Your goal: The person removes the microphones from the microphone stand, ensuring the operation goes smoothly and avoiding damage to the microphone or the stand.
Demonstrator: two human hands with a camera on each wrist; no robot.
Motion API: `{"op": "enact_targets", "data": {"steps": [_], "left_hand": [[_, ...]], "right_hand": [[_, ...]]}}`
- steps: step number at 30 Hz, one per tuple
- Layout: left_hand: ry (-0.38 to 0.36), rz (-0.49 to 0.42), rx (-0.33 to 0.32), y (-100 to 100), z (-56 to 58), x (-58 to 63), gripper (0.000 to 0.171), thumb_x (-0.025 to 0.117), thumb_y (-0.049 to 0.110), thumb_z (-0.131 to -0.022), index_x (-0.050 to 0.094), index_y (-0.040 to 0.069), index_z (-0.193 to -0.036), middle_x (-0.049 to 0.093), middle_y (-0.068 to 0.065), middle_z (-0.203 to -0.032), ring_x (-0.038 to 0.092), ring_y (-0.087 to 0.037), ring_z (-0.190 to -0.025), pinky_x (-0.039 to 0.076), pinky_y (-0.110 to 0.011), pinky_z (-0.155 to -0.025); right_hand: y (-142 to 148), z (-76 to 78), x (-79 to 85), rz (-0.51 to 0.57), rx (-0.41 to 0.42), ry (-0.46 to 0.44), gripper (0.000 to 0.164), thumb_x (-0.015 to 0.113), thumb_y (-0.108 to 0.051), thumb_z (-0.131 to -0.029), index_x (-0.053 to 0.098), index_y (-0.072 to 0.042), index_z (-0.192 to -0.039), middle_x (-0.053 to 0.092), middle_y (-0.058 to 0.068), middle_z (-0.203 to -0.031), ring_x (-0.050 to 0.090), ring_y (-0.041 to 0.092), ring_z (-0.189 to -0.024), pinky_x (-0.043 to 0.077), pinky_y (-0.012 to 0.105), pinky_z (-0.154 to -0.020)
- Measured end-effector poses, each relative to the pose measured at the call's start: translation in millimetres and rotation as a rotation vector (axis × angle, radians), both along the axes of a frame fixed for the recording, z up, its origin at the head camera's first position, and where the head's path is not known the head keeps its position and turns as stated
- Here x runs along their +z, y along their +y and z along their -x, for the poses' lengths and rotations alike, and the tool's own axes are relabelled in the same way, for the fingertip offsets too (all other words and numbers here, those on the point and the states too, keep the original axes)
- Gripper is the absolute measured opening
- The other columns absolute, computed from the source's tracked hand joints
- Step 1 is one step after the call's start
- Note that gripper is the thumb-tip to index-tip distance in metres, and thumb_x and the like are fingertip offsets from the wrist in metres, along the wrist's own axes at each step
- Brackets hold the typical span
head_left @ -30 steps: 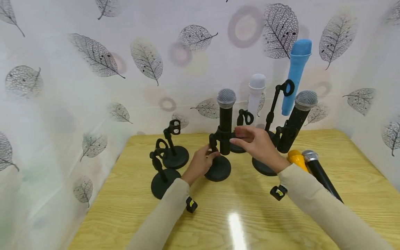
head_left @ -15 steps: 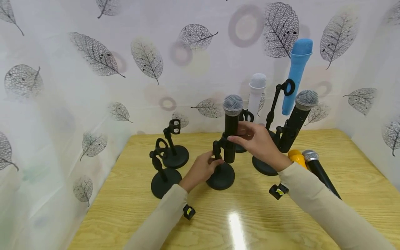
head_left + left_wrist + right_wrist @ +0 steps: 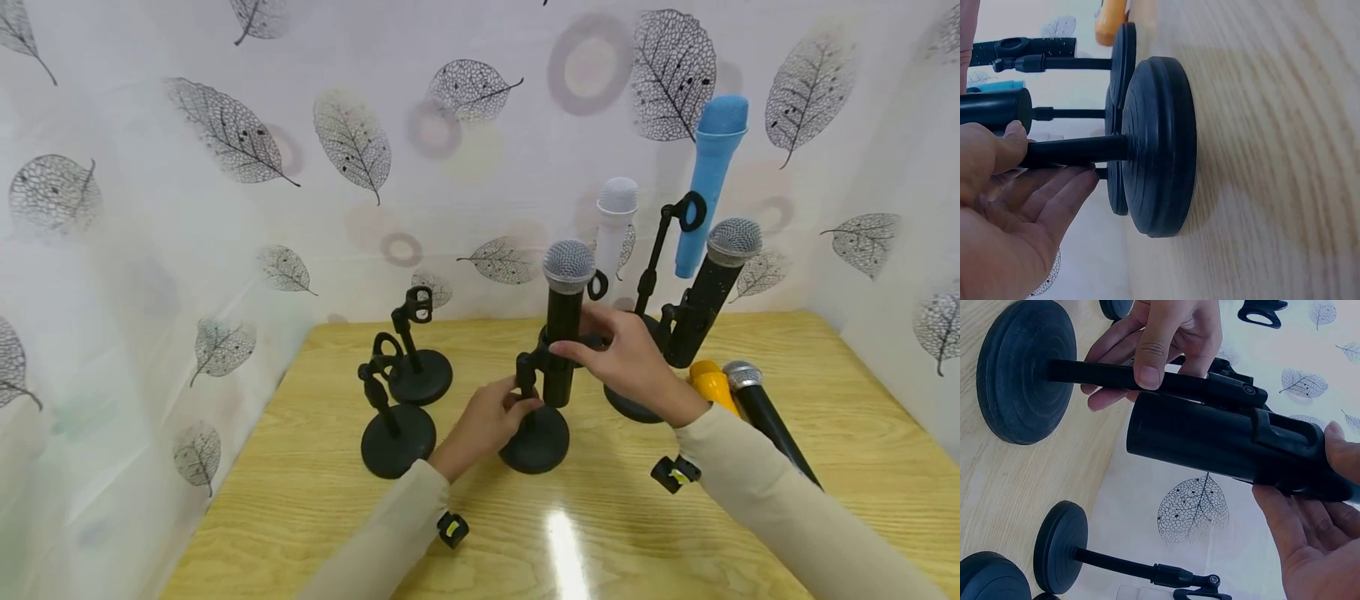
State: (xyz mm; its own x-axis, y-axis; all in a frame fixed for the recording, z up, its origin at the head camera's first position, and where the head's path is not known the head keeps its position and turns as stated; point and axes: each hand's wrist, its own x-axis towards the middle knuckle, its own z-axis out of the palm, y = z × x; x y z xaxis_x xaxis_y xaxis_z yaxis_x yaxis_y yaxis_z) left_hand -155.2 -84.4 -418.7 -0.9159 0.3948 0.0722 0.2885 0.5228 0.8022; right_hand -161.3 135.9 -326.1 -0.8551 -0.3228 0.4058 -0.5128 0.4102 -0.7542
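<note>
A black microphone with a silver mesh head (image 3: pixel 567 265) sits upright in the clip of a small black stand, whose round base (image 3: pixel 535 446) is at the middle of the table. My left hand (image 3: pixel 487 423) grips the stand's post (image 3: pixel 1079 150), thumb on one side and fingers on the other. On the microphone's dark body (image 3: pixel 1191 437), just by the clip, my right hand (image 3: pixel 630 358) has its thumb and fingers on opposite sides. The left wrist view shows the base (image 3: pixel 1160 150) right at the tabletop.
Two stands with bare clips (image 3: pixel 396 442) (image 3: pixel 422 377) are at left. Behind the right hand are a white microphone (image 3: pixel 617 217), a blue one (image 3: pixel 708 183) and a black one in a stand (image 3: pixel 712 292). An orange microphone (image 3: pixel 712 383) and another black one (image 3: pixel 772 425) lie at right.
The stand and its microphone have come nearer to me and slightly right, with the left hand moving along. The right hand has gone from beside the microphone to holding its body.
</note>
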Motion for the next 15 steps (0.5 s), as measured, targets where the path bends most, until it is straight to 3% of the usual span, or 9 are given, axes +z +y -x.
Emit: {"op": "enact_targets", "data": {"steps": [4,11,15], "left_hand": [[0.017,-0.005,-0.009,1,-6.2,3.0,0.021,0.062,0.030,-0.102,0.067,0.013,-0.113,0.071,-0.006,-0.119,0.069,-0.021,-0.110,0.057,-0.039,-0.092],[0.031,-0.104,0.004,-5,-14.8,22.9,0.053,0.068,0.030,-0.099,0.050,0.011,-0.145,0.064,-0.013,-0.133,0.069,-0.022,-0.111,0.058,-0.031,-0.088],[0.162,-0.149,-0.020,-4,-13.5,36.8,0.048,0.066,0.025,-0.100,0.053,0.009,-0.144,0.065,-0.010,-0.133,0.069,-0.018,-0.112,0.056,-0.027,-0.090]], "right_hand": [[2,-4.1,-0.8,0.002,-0.008,0.003,0.035,0.081,-0.016,-0.089,0.068,-0.006,-0.119,0.074,0.004,-0.101,0.072,0.024,-0.099,0.055,0.053,-0.091],[1,-6.8,0.0,0.004,-0.007,0.011,0.032,0.081,-0.018,-0.089,0.069,-0.007,-0.117,0.074,0.002,-0.098,0.072,0.022,-0.097,0.056,0.051,-0.091],[1,-6.5,-0.7,-0.006,-0.019,0.028,0.031,0.081,-0.016,-0.089,0.070,-0.007,-0.116,0.074,0.001,-0.096,0.072,0.020,-0.095,0.058,0.048,-0.088]]}}
